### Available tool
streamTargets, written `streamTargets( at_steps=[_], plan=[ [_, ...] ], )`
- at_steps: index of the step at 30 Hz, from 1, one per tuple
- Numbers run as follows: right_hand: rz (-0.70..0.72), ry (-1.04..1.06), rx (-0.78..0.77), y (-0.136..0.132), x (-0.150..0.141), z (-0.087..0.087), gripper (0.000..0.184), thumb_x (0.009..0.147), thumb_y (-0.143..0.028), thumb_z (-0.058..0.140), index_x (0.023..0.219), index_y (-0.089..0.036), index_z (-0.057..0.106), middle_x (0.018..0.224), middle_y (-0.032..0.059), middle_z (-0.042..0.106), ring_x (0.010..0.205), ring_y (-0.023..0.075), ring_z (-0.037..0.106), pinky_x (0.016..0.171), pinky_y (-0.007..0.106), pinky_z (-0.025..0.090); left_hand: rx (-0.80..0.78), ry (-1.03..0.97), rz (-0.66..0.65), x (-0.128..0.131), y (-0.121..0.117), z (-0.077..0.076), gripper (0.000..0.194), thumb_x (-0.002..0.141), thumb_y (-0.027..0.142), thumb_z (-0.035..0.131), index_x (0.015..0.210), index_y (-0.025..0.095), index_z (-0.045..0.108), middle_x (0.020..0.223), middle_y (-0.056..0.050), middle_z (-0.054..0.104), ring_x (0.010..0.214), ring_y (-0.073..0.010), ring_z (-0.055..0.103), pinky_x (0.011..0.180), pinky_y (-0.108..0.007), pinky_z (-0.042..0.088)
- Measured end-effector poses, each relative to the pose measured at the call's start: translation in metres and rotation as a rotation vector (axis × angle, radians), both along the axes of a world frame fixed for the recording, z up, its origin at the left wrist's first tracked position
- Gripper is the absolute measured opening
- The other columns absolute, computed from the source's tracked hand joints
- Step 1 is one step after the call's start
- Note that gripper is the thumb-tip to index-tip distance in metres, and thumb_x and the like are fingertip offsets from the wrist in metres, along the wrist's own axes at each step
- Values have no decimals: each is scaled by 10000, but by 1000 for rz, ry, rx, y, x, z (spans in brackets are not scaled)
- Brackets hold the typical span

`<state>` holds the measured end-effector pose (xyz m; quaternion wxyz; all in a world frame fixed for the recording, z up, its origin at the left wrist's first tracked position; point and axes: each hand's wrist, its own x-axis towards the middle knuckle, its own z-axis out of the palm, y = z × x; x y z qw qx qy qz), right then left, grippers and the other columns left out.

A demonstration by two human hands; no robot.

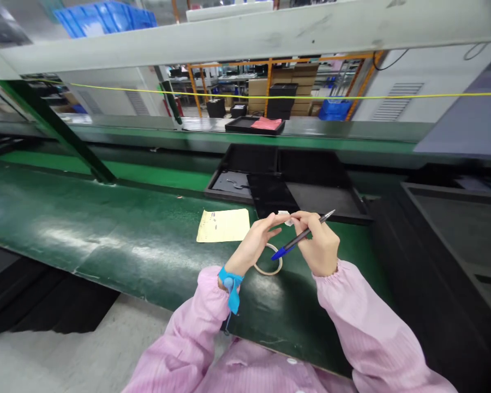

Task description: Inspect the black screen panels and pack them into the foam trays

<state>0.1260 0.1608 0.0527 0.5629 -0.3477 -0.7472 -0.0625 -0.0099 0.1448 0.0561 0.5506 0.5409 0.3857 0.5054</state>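
Observation:
My right hand [319,245] is closed around a pen [301,236] with a blue cap on its rear end; the bare tip points up to the right. Its thumb and forefinger meet at a small whitish piece [283,213], perhaps a label or bit of tape. My left hand [253,243], wearing a blue wrist strap [231,286], has its fingers stretched out toward that piece, thumb apart. Whether the left fingertips touch it cannot be made out. Below the hands a thin tape roll [269,272] lies on the green bench. Left of them is a yellow paper [225,225] with small marks.
Behind my hands a black panel [270,191] leans over the edge of a black divided tray [325,199]. Dark trays [454,256] stand at the right. Farther back, another tray [239,125] holds pink material [267,123]. A green post [61,131] slants up at left.

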Motion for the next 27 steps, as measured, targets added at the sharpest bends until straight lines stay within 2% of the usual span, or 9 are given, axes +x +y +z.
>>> streamTargets(
  at_steps=[3, 5, 7, 12, 14, 17, 22, 25, 27],
  plan=[
    [-9, 1, 55, 14, -1, 5, 171, 833, -53, 523, 741, -189, 475, 925, 22, 671, 786, 122, 644, 715, 218, 509, 4, 155, 131, -21, 28, -1, 397, 940, 374, 332, 1176, 229, 617, 1316, -66, 575, 1225, -220, 521, 981, -370, 441],
    [-53, -13, 66, 29, 8, 5, 160, 845, -73, 530, 754, -187, 465, 998, 37, 668, 812, 119, 645, 739, 224, 512, -5, 317, 331, -46, 61, -4, 334, 919, 311, 445, 1211, 222, 580, 1406, -82, 480, 1305, -219, 425, 1060, -386, 360],
    [-103, -89, 58, 51, 20, -4, 101, 858, -142, 549, 796, -182, 480, 1059, 80, 655, 869, 149, 637, 778, 274, 519, -45, 492, 520, -75, 101, -9, 325, 892, 283, 529, 1192, 165, 569, 1382, -118, 477, 1308, -255, 398, 1081, -489, 313],
    [18, -480, -32, 107, 22, -61, 241, 727, -271, 707, 891, -149, 581, 1367, 216, 436, 1192, 367, 485, 911, 559, 439, -196, 827, 730, -121, 173, -27, 358, 873, 319, 574, 1194, 164, 544, 1282, -108, 521, 1152, -256, 520, 959, -501, 440],
    [48, -530, -49, 124, 13, -84, 255, 742, -185, 651, 990, -158, 598, 1389, 217, 405, 1243, 368, 444, 952, 631, 368, -253, 907, 784, -122, 184, -34, 364, 871, 320, 577, 1195, 159, 540, 1270, -109, 526, 1140, -257, 527, 945, -498, 449],
    [72, -509, -54, 147, 6, -101, 271, 799, -94, 462, 1016, -175, 601, 1319, 183, 501, 1256, 278, 456, 989, 614, 350, -299, 959, 846, -117, 187, -46, 388, 868, 319, 581, 1217, 158, 526, 1303, -116, 500, 1170, -271, 504, 960, -514, 434],
    [65, -394, -42, 168, 32, -87, 276, 876, -195, 325, 892, -190, 601, 1200, 111, 603, 1218, 206, 500, 1055, 580, 330, -308, 862, 849, -113, 188, -51, 431, 862, 316, 586, 1257, 167, 498, 1370, -122, 439, 1228, -293, 451, 997, -542, 391],
    [17, -308, -22, 164, 52, -67, 261, 890, -293, 360, 889, -192, 601, 1171, 112, 615, 1213, 234, 502, 1086, 603, 275, -294, 685, 751, -105, 189, -38, 413, 876, 351, 562, 1242, 166, 510, 1361, -119, 453, 1227, -285, 456, 1006, -541, 380],
    [-3, -272, -5, 159, 58, -54, 274, 900, -333, 366, 895, -198, 605, 1154, 108, 622, 1204, 242, 510, 1095, 606, 261, -260, 526, 611, -90, 185, -25, 385, 902, 414, 501, 1181, 155, 558, 1290, -117, 527, 1178, -266, 508, 983, -511, 413]
  ],
)
